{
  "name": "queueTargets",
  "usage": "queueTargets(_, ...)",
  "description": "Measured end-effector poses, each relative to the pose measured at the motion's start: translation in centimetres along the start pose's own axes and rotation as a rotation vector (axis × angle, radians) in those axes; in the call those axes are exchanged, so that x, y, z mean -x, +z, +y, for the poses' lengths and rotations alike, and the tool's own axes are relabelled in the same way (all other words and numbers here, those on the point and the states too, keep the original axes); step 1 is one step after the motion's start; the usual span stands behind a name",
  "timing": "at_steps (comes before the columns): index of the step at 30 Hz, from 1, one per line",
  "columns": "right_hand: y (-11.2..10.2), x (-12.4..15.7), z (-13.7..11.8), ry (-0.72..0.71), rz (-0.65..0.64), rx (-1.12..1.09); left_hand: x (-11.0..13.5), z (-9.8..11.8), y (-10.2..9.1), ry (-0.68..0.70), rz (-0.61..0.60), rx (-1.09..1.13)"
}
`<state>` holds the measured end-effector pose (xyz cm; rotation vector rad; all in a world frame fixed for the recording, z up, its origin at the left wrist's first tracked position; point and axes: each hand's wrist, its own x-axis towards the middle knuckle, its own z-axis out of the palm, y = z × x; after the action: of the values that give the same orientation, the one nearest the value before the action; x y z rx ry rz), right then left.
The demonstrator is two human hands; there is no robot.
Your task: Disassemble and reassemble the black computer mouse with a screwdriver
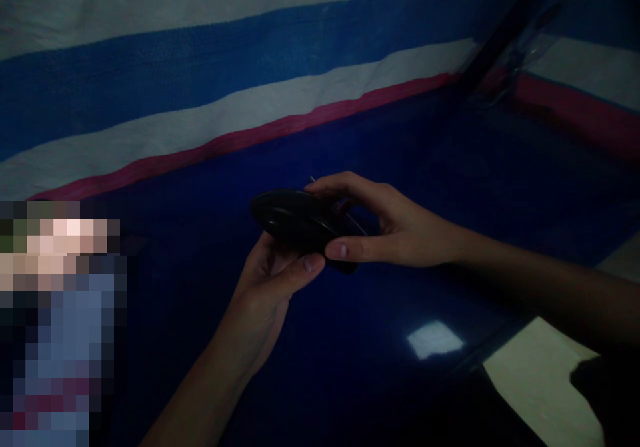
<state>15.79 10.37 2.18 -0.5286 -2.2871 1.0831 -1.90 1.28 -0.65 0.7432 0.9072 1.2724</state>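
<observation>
Both hands grip a glossy black oval object (295,217), rounded on top and tapering toward its left end. Its exact kind is hard to make out in the dim light. My left hand (277,277) supports it from below, with the thumb along the near edge. Over the right end, my right hand (370,223) is closed, thumb in front and fingers behind. A thin pale line, like a wire or string, shows beside the right fingers. The object is held in front of a dark blue table (350,340), and its underside is hidden.
A striped blue, white and red plastic sheet (240,60) hangs behind the table. A dark post (510,27) stands at the back right, with clear plastic beside it. A pixelated area at the left hides what may be a person. Pale floor (543,373) shows at the lower right.
</observation>
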Motion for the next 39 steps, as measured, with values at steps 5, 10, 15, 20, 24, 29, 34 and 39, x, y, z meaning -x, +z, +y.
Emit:
queueTargets(5,-0.1,-0.1,-0.2,0.062,0.01,-0.025,0.0,0.0,0.2,0.016,-0.003,0.026)
queueTargets(10,-0.4,-0.2,-0.3,0.032,0.03,0.007,0.0,0.2,0.5,0.041,0.119,0.036)
queueTargets(15,0.7,-0.2,0.3,-0.021,0.028,0.134,-0.1,0.0,1.1,-0.051,0.311,0.05)
queueTargets(20,2.8,0.1,0.7,-0.053,-0.002,0.304,-0.3,-0.6,1.5,0.013,0.451,0.082)
queueTargets(24,3.4,0.1,0.8,-0.091,0.044,0.336,-0.5,-0.4,1.3,0.048,0.473,0.044)
queueTargets(29,1.6,-0.2,0.6,-0.066,0.162,0.242,-0.6,0.2,0.9,0.171,0.434,-0.039)
queueTargets(34,-2.1,-0.9,1.3,0.175,0.307,0.488,0.6,0.1,0.5,0.36,0.285,-0.534)
queueTargets(39,-3.3,-1.1,3.8,0.394,0.212,0.858,1.3,-0.9,0.9,0.552,-0.287,-1.198)
